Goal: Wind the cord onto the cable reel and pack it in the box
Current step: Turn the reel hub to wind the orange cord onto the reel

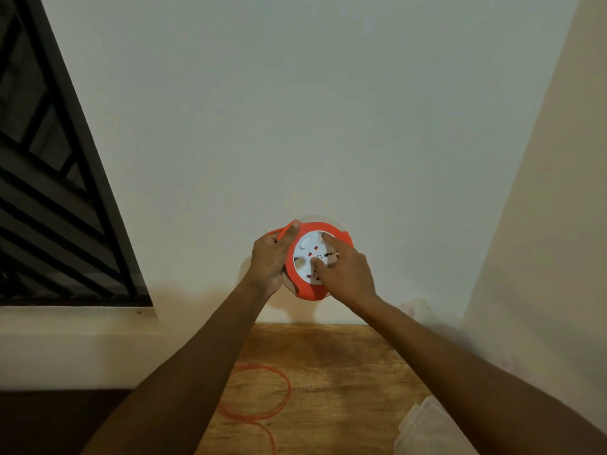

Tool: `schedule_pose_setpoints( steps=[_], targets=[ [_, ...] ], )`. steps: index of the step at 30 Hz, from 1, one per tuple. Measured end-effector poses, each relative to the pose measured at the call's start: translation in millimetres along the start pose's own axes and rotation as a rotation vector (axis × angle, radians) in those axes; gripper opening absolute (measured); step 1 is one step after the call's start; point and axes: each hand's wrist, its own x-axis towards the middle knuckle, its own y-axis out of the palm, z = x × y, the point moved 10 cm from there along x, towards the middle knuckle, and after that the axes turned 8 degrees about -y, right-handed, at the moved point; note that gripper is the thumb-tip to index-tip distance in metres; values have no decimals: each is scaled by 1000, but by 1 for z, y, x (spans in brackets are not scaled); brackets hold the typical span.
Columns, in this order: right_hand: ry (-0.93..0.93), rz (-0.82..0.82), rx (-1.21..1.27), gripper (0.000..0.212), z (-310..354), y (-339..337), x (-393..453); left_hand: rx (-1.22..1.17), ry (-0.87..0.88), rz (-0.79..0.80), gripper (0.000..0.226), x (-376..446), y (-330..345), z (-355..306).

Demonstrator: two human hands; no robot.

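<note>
My left hand (269, 261) gripped the round orange-and-white plastic cable reel (312, 261); right hand (345, 267) fingers pressed its white face, thin orange cord (262, 394) loose on the wooden table (345, 372).

- A wooden table (345, 372) is seen at the near centre; brown grain is visible, and its far edge is set against the wall.
- A pale, plain wall (295, 110) is seen across the far centre.
- A second, cream-toned wall (542, 224) is seen on the right, meeting the far wall at a corner.
- A window with dark metal grille bars (42, 192) is seen on the left.
- A light-coloured sill (65, 339) is seen below the window.
</note>
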Motion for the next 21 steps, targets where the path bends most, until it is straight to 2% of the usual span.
schedule_pose_setpoints(
  steps=[3,5,7,9,12,14,21],
  targets=[
    [180,1,315,67,-16,10,-8,-51,-28,-14,26,0,0,9],
    [136,79,234,73,-13,13,-10,-56,-44,6,25,2,0,9],
    [-86,131,-111,63,7,4,-7,-53,-62,52,27,4,1,6],
    [-417,81,-476,49,38,-12,-8,-35,-70,93,32,4,2,0],
    [-868,213,-774,46,64,-1,-23,19,-52,144,37,4,7,-7],
    [-966,342,-852,50,66,7,-25,34,-44,183,37,3,12,-10],
    [-1186,615,-1091,65,70,23,-41,167,-113,276,47,-2,24,-1]
  ],
)
